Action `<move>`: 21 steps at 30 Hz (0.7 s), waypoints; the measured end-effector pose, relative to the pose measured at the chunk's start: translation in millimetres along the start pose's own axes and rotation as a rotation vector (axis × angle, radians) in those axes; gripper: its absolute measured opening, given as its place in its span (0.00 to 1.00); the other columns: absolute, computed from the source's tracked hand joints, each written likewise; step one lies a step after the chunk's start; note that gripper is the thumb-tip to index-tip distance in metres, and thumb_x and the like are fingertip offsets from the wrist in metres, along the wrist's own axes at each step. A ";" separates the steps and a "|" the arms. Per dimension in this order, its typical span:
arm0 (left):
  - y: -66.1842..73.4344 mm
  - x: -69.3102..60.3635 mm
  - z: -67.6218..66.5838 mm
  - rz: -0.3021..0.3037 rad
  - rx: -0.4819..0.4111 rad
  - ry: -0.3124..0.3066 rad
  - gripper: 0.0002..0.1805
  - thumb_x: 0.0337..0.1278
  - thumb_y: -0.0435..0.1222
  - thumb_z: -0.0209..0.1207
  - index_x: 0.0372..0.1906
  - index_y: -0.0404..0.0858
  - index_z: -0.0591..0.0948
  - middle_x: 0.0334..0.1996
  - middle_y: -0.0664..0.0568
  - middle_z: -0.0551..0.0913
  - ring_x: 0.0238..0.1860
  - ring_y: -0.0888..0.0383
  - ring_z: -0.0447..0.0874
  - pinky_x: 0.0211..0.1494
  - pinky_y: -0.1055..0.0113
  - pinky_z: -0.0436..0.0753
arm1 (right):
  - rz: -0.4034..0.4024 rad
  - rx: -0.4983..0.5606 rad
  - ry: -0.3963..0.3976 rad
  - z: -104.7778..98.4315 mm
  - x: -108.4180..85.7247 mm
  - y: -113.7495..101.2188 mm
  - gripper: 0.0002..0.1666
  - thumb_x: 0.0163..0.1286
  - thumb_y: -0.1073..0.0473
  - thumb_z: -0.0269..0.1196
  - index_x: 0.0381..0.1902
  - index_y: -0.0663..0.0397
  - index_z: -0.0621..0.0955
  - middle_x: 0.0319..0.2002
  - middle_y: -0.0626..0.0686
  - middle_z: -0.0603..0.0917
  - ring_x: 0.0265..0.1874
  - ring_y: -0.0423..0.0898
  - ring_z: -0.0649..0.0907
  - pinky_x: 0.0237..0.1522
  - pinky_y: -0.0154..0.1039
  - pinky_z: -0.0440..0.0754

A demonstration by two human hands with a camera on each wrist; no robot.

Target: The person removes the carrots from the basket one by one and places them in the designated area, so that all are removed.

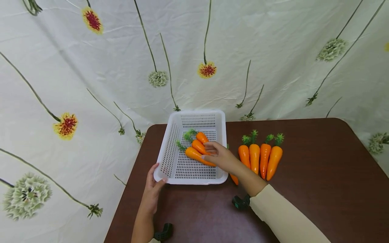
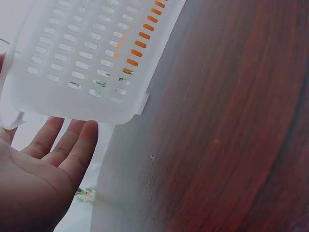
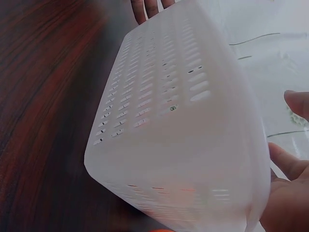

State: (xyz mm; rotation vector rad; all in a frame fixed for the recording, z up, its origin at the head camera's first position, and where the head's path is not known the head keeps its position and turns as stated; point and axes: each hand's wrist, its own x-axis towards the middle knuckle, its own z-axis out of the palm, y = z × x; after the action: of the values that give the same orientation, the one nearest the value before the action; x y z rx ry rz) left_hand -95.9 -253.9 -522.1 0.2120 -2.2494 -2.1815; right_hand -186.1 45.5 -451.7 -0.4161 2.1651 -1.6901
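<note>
A white plastic basket (image 1: 162,158) with slotted walls stands on the table, three orange toy carrots (image 1: 194,154) with green tops lying inside. At its near left corner my left hand (image 1: 152,189) grips the rim, thumb over the edge. In the left wrist view, the left fingers (image 2: 79,145) lie against the outside of the basket. Inside the basket, my right hand (image 1: 223,157) is over the carrots' tapered ends with fingers extended. The right wrist view shows thumb and finger apart beyond the basket wall, with no carrot visible between them.
Several more carrots (image 1: 254,157) lie in a row right of the basket. Another carrot (image 1: 234,179) is partly hidden by the right forearm and basket. The dark brown table (image 1: 319,175) meets a white flowered cloth (image 1: 273,67) at its back and left.
</note>
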 end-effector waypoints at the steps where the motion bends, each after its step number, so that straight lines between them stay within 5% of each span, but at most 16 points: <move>1: 0.2 -0.3 0.5 0.001 -0.002 0.003 0.38 0.72 0.35 0.55 0.79 0.53 0.51 0.76 0.50 0.59 0.69 0.50 0.68 0.63 0.78 0.69 | 0.004 0.005 -0.006 0.4 1.5 -0.2 0.38 0.70 0.48 0.66 0.74 0.50 0.68 0.71 0.57 0.73 0.70 0.55 0.74 0.68 0.55 0.74; 8: -0.2 -0.4 3.2 -0.002 0.013 0.030 0.37 0.72 0.36 0.55 0.79 0.53 0.53 0.75 0.48 0.61 0.68 0.52 0.72 0.64 0.77 0.67 | -0.001 0.022 -0.039 5.2 12.4 0.8 0.38 0.71 0.51 0.65 0.73 0.58 0.67 0.70 0.62 0.72 0.69 0.59 0.73 0.71 0.54 0.71; 21: 1.0 -1.4 0.2 -0.012 0.029 0.015 0.38 0.72 0.36 0.56 0.79 0.55 0.53 0.75 0.49 0.63 0.69 0.51 0.72 0.61 0.82 0.70 | 0.035 -0.071 -0.054 13.2 28.8 -1.8 0.40 0.69 0.50 0.68 0.73 0.58 0.68 0.70 0.59 0.73 0.70 0.56 0.75 0.72 0.52 0.71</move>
State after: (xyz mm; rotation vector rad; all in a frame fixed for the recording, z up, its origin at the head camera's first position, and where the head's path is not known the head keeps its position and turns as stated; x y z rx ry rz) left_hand -94.6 -253.5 -520.9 0.2422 -2.2787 -2.1467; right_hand -205.7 20.9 -455.7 -0.4360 2.1852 -1.5694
